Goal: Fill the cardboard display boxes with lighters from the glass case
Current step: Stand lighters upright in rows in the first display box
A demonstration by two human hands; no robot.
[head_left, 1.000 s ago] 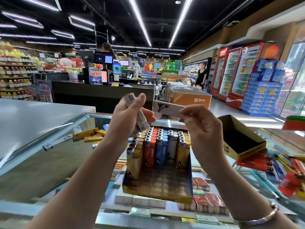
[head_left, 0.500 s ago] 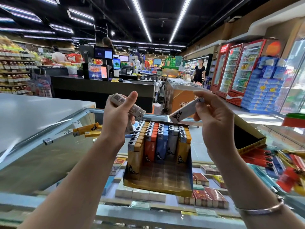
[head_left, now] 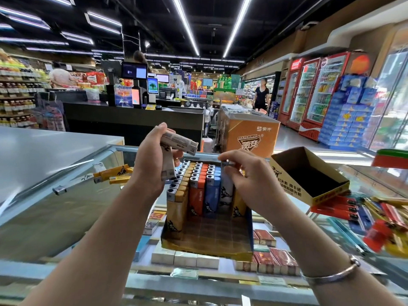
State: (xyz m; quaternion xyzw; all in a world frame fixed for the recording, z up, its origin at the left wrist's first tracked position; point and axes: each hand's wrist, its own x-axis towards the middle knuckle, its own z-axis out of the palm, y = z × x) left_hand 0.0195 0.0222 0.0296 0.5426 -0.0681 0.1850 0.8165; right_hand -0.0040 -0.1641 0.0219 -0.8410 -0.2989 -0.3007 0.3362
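Note:
A cardboard display box (head_left: 205,248) sits on the glass case (head_left: 66,208), its back rows packed with upright yellow, orange, blue and white lighters (head_left: 198,182). My left hand (head_left: 152,164) grips several white lighters (head_left: 176,143) above the box's left side. My right hand (head_left: 249,173) pinches the top of one white lighter (head_left: 226,188) standing upright in the box's white row. A second cardboard display box (head_left: 309,175), with nothing in it, lies tilted to the right.
Loose yellow and white lighters (head_left: 108,175) lie on the glass to the left. Red, blue and yellow lighters (head_left: 375,219) are heaped at the right. Cigarette packs (head_left: 265,259) show under the glass. A checkout counter (head_left: 132,120) and an orange freezer (head_left: 249,133) stand behind.
My right hand has come down from in front of me and set its white lighter upright into the box. My left hand has stayed raised with its bundle.

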